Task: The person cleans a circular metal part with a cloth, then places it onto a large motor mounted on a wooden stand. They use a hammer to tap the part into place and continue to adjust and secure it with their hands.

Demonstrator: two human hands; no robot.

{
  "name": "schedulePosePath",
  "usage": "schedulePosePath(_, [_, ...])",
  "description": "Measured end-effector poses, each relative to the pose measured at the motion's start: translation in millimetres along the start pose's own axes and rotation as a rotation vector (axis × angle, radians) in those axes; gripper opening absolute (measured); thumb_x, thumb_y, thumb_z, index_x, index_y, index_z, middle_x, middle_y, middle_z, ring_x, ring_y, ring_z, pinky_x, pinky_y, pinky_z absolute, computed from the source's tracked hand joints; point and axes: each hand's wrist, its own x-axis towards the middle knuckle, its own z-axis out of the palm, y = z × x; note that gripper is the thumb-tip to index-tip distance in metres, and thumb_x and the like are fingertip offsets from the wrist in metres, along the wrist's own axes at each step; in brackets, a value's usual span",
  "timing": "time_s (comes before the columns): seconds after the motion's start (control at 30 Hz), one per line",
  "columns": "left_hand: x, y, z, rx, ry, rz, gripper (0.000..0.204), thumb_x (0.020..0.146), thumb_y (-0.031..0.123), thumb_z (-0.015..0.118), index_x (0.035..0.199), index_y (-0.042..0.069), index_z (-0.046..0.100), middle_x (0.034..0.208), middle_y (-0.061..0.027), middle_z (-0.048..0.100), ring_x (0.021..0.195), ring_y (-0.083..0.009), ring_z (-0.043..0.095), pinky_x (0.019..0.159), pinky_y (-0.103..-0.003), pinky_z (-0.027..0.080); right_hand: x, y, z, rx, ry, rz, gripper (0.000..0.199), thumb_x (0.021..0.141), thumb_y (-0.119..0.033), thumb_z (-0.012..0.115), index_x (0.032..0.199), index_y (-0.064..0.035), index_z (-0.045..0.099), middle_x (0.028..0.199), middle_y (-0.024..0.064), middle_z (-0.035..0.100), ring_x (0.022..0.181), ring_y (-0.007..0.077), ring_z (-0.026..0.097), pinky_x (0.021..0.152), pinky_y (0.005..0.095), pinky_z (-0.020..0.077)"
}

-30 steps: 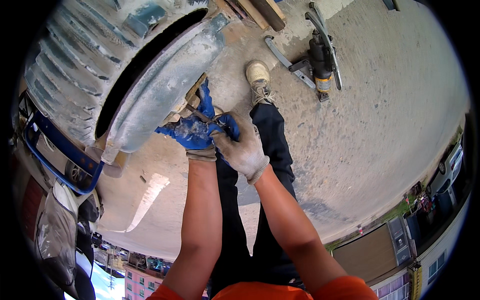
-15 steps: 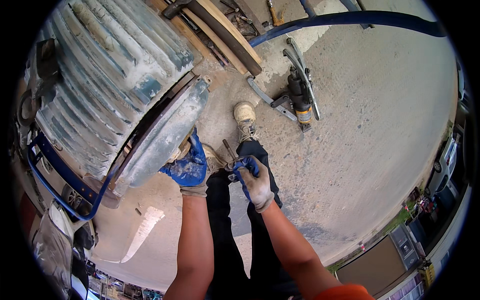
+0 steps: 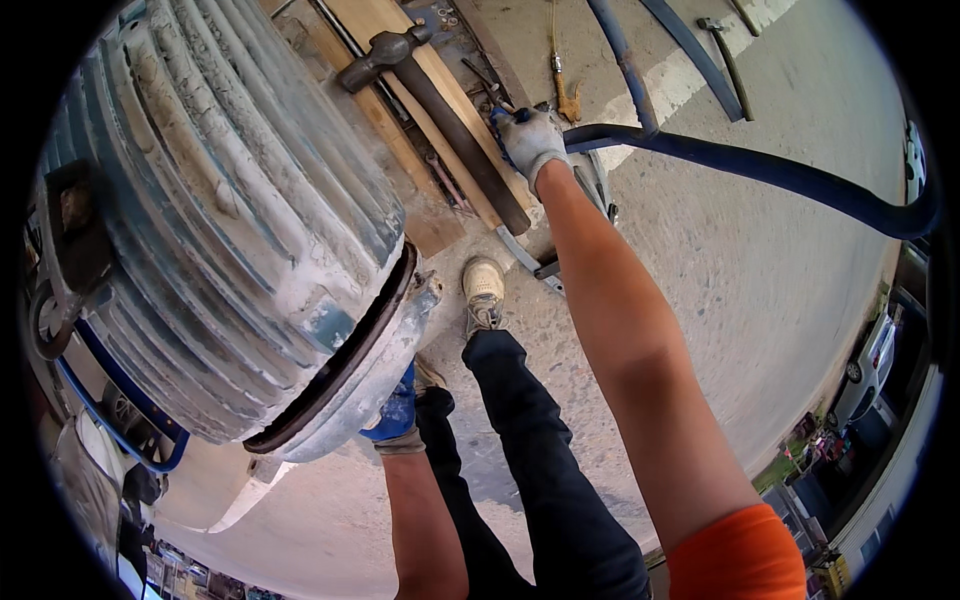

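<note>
A large finned motor housing [image 3: 250,190], grey and blue with flaking paint, lies at the left. Its round end cover [image 3: 365,370] stands slightly apart from it, with a dark gap between. My left hand [image 3: 393,408], in a blue-and-grey work glove, is against the cover's outer side; the cover hides its fingers. My right hand [image 3: 532,140], in a matching glove, reaches far ahead over a tray of tools and bolts [image 3: 455,50]. Its fingers are closed around something too small to make out. A large hammer [image 3: 440,115] lies on wooden boards [image 3: 490,205] beside it.
A dark blue curved tube frame [image 3: 780,178] crosses the ground at the far right. Past my right hand lies a brass-coloured air nozzle [image 3: 567,98]; a small hammer [image 3: 728,65] lies farther right. A jaw puller [image 3: 520,250] is partly hidden under my right arm.
My right hand has moved from before my legs, where it held a bolt-like metal piece, forward to the tool tray. My left hand is now more hidden behind the cover. The view has shifted.
</note>
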Motion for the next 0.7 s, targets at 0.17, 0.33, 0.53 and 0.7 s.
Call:
schedulePosePath(0.17, [-16.0, 3.4, 21.0, 0.391, 0.112, 0.137, 0.068, 0.088, 0.042, 0.055, 0.135, -0.002, 0.033, 0.141, -0.0186, 0.034, 0.130, -0.0373, 0.030, 0.109, -0.053, 0.022, -33.9, 25.6, -2.4, 0.216, -0.037, 0.005, 0.039, 0.084, -0.034, 0.059, 0.102, -0.0001, 0.062, 0.086, 0.0166, 0.065, 0.080, 0.0252, 0.061, 0.072, 0.0338, 0.0474])
schedulePosePath(0.33, [-71.6, -32.0, 18.5, -0.737, 0.214, -0.476, 0.089, 0.073, 0.073, 0.046, 0.131, 0.006, 0.043, 0.135, -0.0186, 0.041, 0.124, -0.0391, 0.039, 0.105, -0.058, 0.025, -163.4, 92.7, -9.3, 0.050, -0.307, 0.015, 0.031, 0.089, -0.030, 0.054, 0.098, -0.0005, 0.060, 0.080, 0.0140, 0.066, 0.072, 0.0233, 0.064, 0.067, 0.0340, 0.0491])
schedulePosePath(0.53, [-66.4, -78.6, 72.5, -0.791, -0.055, -0.811, 0.081, 0.082, 0.070, 0.031, 0.128, 0.005, 0.044, 0.132, -0.0187, 0.045, 0.121, -0.0359, 0.042, 0.103, -0.052, 0.032, -246.5, 138.2, -75.1, 0.256, -0.916, 0.138, 0.038, 0.097, -0.032, 0.040, 0.100, 0.0004, 0.059, 0.083, 0.0173, 0.064, 0.073, 0.0241, 0.065, 0.063, 0.0338, 0.0503])
schedulePosePath(0.7, [-10.8, -102.5, 138.6, -0.861, -0.151, -0.877, 0.056, 0.090, 0.054, 0.038, 0.121, 0.009, 0.051, 0.120, -0.0112, 0.055, 0.111, -0.0280, 0.051, 0.099, -0.045, 0.039, -250.7, 212.6, -28.9, 0.882, -0.378, 0.187, 0.027, 0.094, -0.017, 0.049, 0.107, 0.0053, 0.057, 0.094, 0.0155, 0.065, 0.079, 0.0223, 0.064, 0.072, 0.0324, 0.0508])
